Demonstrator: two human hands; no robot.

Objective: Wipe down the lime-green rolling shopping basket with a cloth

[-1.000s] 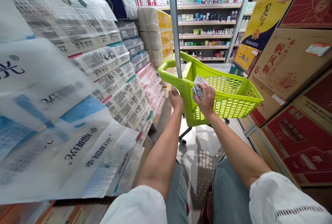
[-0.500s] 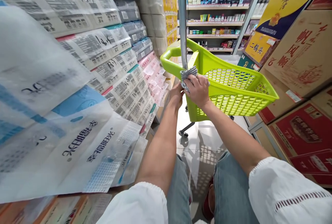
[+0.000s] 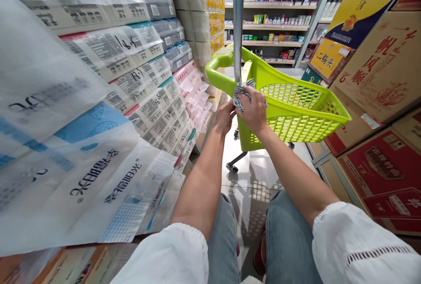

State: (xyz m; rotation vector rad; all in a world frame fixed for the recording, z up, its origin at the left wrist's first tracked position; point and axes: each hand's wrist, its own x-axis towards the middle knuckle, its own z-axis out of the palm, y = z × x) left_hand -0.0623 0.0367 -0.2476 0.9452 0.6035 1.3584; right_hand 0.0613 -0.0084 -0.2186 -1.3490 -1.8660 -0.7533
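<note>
A lime-green shopping cart (image 3: 297,119) with a perforated basket stands in front of me, its handle end towards me. Up through the handle end rises a grey metal pole (image 3: 238,21). My right hand (image 3: 253,109) is closed on a grey-and-white striped cloth (image 3: 241,93), pressing it against the cart at the foot of the pole. Just below and left of it is my left hand (image 3: 225,116), its fingers curled in close to the cart's near edge. What those fingers hold, if anything, is hidden.
Plastic-wrapped paper packs (image 3: 144,78) are stacked along the left, with white printed packaging (image 3: 98,179) jutting out nearest me. Cardboard cartons (image 3: 388,56) line the right side. Shelves of small bottles and boxes (image 3: 272,23) stand at the back. A cart wheel (image 3: 232,168) rests on the tiled floor.
The view has shifted slightly, and the pole appears a little further right. Both hands stay together at the cart, the right still holding the cloth, slightly shifted against the pole's foot.
</note>
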